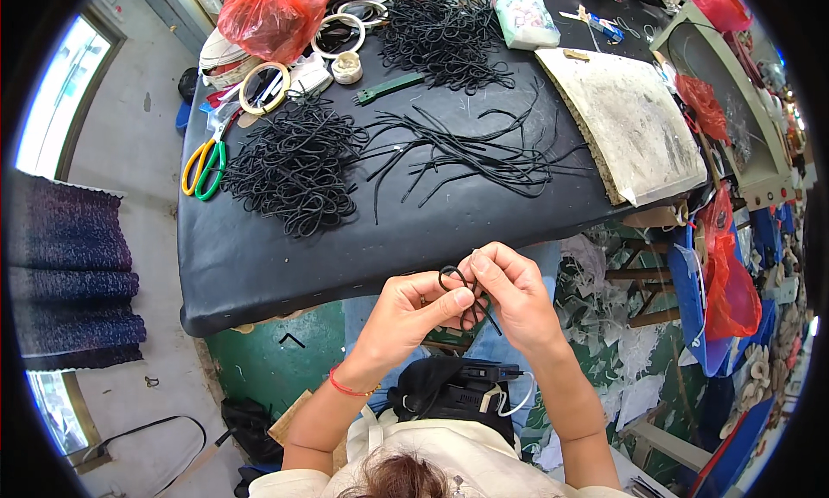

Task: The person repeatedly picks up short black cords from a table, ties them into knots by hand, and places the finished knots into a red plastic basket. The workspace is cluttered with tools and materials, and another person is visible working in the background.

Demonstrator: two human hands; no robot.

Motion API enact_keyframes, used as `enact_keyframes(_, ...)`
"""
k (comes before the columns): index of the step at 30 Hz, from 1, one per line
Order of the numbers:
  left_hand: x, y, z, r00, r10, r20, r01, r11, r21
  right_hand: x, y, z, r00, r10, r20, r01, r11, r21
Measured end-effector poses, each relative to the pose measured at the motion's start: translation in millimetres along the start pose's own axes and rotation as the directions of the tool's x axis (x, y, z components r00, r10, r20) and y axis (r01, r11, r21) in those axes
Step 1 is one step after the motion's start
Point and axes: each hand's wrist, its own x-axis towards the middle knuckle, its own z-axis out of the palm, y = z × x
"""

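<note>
Pinching one looped black cord (458,284) together, left hand (413,310) and right hand (511,292) touch.

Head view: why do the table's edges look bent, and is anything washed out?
Head view: the fisheye lens bows the black table toward the dark round rim; the window at left is blown out white; daylight is soft, shadows faint; both hands and the cord loop look sharp.
</note>
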Motion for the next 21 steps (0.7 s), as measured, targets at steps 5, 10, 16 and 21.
enact_keyframes(5,9,-16,0,0.971,0.1,-0.219,-0.135,0.979,-0.154,7,-6,4,0.988,-0.007,-0.156,0.024,0.994,0.107)
enact_keyframes(10,11,-8,10,0.941,0.115,-0.318,-0.186,0.962,-0.202,-11,6,3,0.989,-0.115,-0.096,0.112,0.993,-0.043)
enact_keyframes(16,6,-18,8,0.911,0.287,-0.297,-0.262,0.957,0.122,-10,5,1,0.978,-0.184,-0.099,0.165,0.971,-0.174)
enact_keyframes(21,6,-22,14,0.888,0.309,-0.341,-0.27,0.95,0.156,-9,4,-1,0.982,-0.174,-0.067,0.159,0.969,-0.187)
